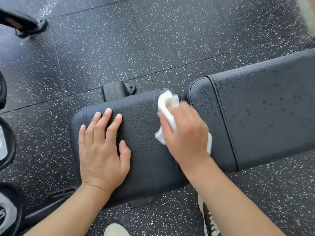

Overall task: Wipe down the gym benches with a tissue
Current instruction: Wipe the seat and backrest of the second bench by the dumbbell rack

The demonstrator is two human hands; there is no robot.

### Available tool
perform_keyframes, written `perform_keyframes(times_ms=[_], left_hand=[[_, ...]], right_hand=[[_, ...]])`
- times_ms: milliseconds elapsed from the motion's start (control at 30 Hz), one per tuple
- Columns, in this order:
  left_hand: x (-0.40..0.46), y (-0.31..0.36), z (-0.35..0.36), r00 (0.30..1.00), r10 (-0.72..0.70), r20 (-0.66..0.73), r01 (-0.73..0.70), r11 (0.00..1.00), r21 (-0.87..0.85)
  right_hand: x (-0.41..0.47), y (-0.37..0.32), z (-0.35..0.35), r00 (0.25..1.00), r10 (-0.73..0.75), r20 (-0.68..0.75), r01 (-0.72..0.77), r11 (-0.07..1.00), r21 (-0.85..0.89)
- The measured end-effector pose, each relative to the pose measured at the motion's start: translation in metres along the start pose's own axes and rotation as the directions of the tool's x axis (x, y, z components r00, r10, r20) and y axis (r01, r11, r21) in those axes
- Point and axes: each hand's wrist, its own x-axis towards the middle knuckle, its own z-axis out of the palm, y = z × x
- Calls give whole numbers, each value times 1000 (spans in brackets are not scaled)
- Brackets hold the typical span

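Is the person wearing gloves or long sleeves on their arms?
No. The left hand and the right hand are both bare, with no gloves. Both forearms are uncovered as far as the picture shows, so no sleeves are seen. No rings, watch or bracelets show. The fingernails look short and plain.

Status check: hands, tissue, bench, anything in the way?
Left hand flat on seat pad. Right hand pressing tissue there. Nothing in the way.

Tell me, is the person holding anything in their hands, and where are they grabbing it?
The right hand holds a crumpled white tissue, gripped around its middle, with both ends sticking out. The left hand holds nothing; it lies flat on the black bench seat pad.
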Motion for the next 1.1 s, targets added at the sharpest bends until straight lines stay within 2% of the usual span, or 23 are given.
perform_keyframes(times_ms=[67, 133, 267, 333, 400, 467, 567, 767, 900, 967, 1000, 1067, 1100], left_hand=[[1, 1, 0, 1000, -2, 5, 2, 1000, 7], [1, 2, -1, 1000, -6, 10, 6, 1000, 14], [1, 1, -1, 1000, -3, 19, 2, 1000, 27], [1, 1, -1, 1000, -5, 24, 4, 1000, 31], [2, 2, -1, 1000, -8, 27, 7, 999, 32], [2, 2, -1, 999, -5, 32, 4, 999, 35], [1, 0, 0, 999, -5, 46, 3, 999, 37], [1, -2, 1, 996, -5, 85, 4, 1000, 23], [1, -3, 1, 996, -2, 93, -1, 1000, 28], [0, -4, 1, 995, 1, 102, -4, 1000, 30], [0, -3, 2, 995, 1, 102, -4, 999, 34], [0, -2, 1, 996, -3, 87, 0, 999, 38], [0, -2, 1, 997, -6, 79, 3, 999, 36]], right_hand=[[53, -7, 18, 996, 91, 26, -91, 996, 1], [97, -12, 32, 979, 162, 120, -154, 985, -76], [139, -11, 48, 874, 196, 444, -146, 979, -144], [136, -8, 45, 856, 156, 492, -107, 986, -127], [117, -7, 35, 906, 72, 417, -39, 995, -86], [87, -7, 19, 962, 4, 273, -10, 1000, 23], [41, -4, 0, 984, -54, 172, 32, 991, 130], [34, -8, 11, 989, -110, 100, 99, 989, 108], [75, -36, 39, 962, -169, 213, 164, 986, 39], [101, -54, 59, 908, -175, 381, 194, 981, -13], [115, -65, 71, 837, -176, 518, 211, 977, -9], [139, -85, 98, 611, -188, 769, 183, 979, 94], [149, -94, 109, 492, -199, 847, 121, 980, 160]])
